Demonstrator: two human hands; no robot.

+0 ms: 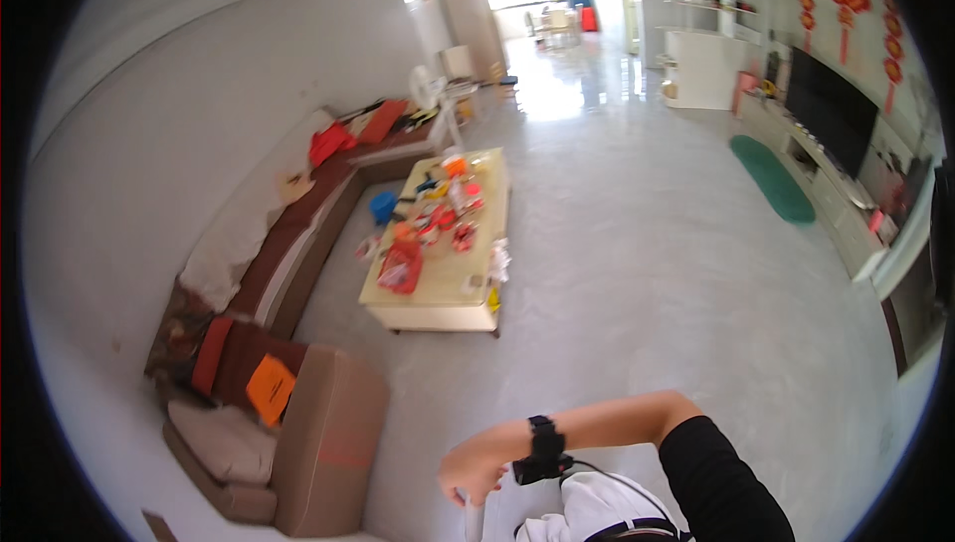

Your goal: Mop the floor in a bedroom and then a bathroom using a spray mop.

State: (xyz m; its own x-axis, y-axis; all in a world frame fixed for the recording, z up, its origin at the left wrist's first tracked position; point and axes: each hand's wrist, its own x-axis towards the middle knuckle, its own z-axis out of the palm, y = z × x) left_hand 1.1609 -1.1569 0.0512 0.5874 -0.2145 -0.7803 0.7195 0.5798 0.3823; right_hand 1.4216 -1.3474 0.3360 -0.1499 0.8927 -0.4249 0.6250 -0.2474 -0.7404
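Observation:
My right hand [471, 471] is at the bottom of the view, its fingers closed around the top of a white handle [474, 518]. The rest of the handle runs out of the picture, so I cannot tell what it belongs to. On my right wrist sits a black strap [546, 443] with a small device and a cable. My left hand is out of view. Ahead stands a cream coffee table [440, 307], with a red plastic bag [401, 267], several jars and packets on its top.
A brown sectional sofa [339, 437] lines the left wall, holding an orange bag [271, 387] and a cushion [224, 437]. Behind the table are a blue bucket [383, 207] and a white fan [427, 87]. A green mat [772, 180] lies before the TV cabinet [828, 225].

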